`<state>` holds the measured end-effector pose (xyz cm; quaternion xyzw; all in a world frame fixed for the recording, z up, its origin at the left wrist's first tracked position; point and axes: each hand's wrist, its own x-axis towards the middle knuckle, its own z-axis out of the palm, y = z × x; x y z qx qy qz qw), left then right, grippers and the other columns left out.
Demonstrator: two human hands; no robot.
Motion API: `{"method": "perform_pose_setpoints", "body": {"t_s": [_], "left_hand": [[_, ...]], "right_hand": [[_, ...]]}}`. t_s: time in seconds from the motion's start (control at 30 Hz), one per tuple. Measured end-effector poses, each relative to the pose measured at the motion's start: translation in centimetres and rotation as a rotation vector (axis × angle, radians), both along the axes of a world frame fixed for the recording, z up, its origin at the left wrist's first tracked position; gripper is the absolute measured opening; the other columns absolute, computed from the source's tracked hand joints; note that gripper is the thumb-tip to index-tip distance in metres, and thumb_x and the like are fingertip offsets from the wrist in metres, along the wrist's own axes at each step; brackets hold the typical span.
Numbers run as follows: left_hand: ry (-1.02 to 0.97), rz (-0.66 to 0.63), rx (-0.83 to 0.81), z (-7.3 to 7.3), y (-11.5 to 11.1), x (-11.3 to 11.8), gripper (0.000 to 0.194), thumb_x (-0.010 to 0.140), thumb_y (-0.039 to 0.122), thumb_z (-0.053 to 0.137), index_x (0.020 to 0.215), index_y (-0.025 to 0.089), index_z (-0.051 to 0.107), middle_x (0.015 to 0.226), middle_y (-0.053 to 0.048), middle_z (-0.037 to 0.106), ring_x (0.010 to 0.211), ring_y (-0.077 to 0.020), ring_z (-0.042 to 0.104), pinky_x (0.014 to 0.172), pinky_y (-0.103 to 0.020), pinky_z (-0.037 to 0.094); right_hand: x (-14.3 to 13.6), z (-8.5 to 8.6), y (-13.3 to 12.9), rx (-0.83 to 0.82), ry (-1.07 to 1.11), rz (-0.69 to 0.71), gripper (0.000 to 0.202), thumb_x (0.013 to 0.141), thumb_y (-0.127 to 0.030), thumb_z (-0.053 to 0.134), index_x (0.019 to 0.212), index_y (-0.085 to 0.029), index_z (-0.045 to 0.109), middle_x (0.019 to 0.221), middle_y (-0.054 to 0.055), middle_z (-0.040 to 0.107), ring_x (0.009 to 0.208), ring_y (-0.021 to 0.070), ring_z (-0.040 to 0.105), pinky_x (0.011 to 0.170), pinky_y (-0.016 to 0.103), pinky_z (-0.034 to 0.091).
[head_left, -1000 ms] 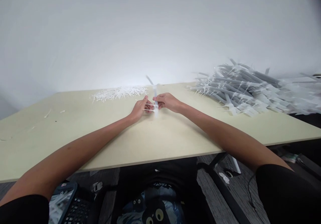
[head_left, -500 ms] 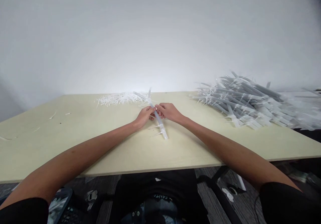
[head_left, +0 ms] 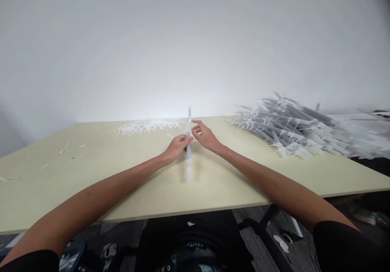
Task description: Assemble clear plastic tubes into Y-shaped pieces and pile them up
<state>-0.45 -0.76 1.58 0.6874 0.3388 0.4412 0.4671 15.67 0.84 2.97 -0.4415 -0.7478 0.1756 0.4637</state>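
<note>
My left hand (head_left: 179, 146) is closed around the middle of a grey plastic strip (head_left: 188, 153), which points away from me above the table. The strip's near end is smeared by motion, and its far end looks clear and shiny. Just to its right is my right hand (head_left: 204, 135), its fingers apart and nothing held in them; whether a fingertip touches the strip I cannot tell. Beyond my left hand lies a pile of thin white cable ties (head_left: 149, 126).
A big heap of grey strips with cable ties on them (head_left: 292, 121) covers the table's right side. Several loose ties (head_left: 64, 147) and scraps lie at the left. A pale wall (head_left: 195, 52) stands behind the table (head_left: 122, 190).
My right hand has let go of the strip and opened beside it. The strip has turned from a slant to pointing straight away from me, still in my left hand.
</note>
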Motion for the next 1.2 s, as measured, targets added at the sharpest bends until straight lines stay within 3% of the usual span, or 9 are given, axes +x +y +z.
{"method": "perform_pose_setpoints", "body": {"t_s": [0.13, 0.2, 0.4, 0.67, 0.9, 1.03, 1.2], "left_hand": [[-0.038, -0.054, -0.126, 2.5, -1.5, 0.7, 0.033, 0.079, 0.048, 0.053, 0.068, 0.017, 0.049, 0.059, -0.001, 0.054, 0.053, -0.0128, 0.05, 0.054, -0.027, 0.039], [-0.079, -0.084, -0.2, 3.5, -2.2, 1.2, 0.034, 0.08, 0.048, 0.05, 0.066, 0.018, 0.049, 0.058, -0.001, 0.052, 0.052, -0.0125, 0.049, 0.054, -0.028, 0.04], [-0.109, 0.057, -0.312, 4.9, -3.6, 2.1, 0.041, 0.077, 0.052, 0.055, 0.057, 0.019, 0.043, 0.051, 0.002, 0.039, 0.047, -0.0101, 0.041, 0.048, -0.026, 0.037], [-0.067, 0.087, -0.301, 5.3, -4.0, 2.1, 0.041, 0.074, 0.052, 0.06, 0.058, 0.019, 0.042, 0.051, 0.003, 0.033, 0.047, -0.0099, 0.036, 0.047, -0.028, 0.033], [-0.092, 0.097, -0.316, 5.3, -4.0, 2.0, 0.029, 0.078, 0.037, 0.056, 0.057, 0.019, 0.046, 0.051, 0.002, 0.035, 0.046, -0.0107, 0.036, 0.05, -0.03, 0.034], [-0.099, 0.094, -0.316, 5.3, -4.1, 2.0, 0.028, 0.079, 0.036, 0.054, 0.058, 0.018, 0.047, 0.051, 0.002, 0.037, 0.046, -0.0111, 0.038, 0.051, -0.03, 0.035], [-0.091, 0.026, -0.28, 4.8, -3.8, 2.1, 0.03, 0.078, 0.041, 0.054, 0.059, 0.018, 0.048, 0.051, 0.0, 0.043, 0.049, -0.0128, 0.043, 0.05, -0.029, 0.035]], "right_hand": [[-0.1, 1.2, -0.5, -0.055, 0.192, 0.086, 0.051, 0.084, -0.035, 0.049, 0.133, -0.027, 0.04, 0.103, 0.005, 0.056, 0.083, 0.0143, 0.06, 0.073, 0.03, 0.054], [-0.2, 1.7, -0.9, -0.058, 0.219, 0.123, 0.046, 0.085, -0.036, 0.048, 0.13, -0.028, 0.045, 0.102, 0.004, 0.057, 0.084, 0.0137, 0.06, 0.075, 0.03, 0.053], [-0.7, 2.1, -1.8, -0.133, 0.24, 0.192, 0.04, 0.085, -0.04, 0.048, 0.122, -0.024, 0.054, 0.098, 0.004, 0.061, 0.079, 0.0135, 0.059, 0.07, 0.026, 0.052], [-0.8, 2.1, -2.2, -0.102, 0.168, 0.128, 0.042, 0.085, -0.042, 0.048, 0.121, -0.023, 0.059, 0.086, 0.004, 0.063, 0.073, 0.0142, 0.057, 0.062, 0.025, 0.049], [-0.3, 2.1, -1.4, -0.147, 0.336, 0.264, 0.04, 0.088, -0.044, 0.045, 0.119, -0.023, 0.06, 0.101, 0.004, 0.06, 0.089, 0.0145, 0.058, 0.072, 0.025, 0.051], [-0.2, 2.1, -1.5, -0.179, 0.354, 0.291, 0.038, 0.086, -0.043, 0.048, 0.116, -0.024, 0.061, 0.102, 0.004, 0.058, 0.089, 0.0148, 0.058, 0.073, 0.026, 0.051], [-0.1, 1.9, -1.1, -0.154, 0.462, 0.204, 0.049, 0.084, -0.042, 0.049, 0.131, -0.031, 0.042, 0.101, 0.003, 0.057, 0.085, 0.0144, 0.059, 0.073, 0.028, 0.053]]}}
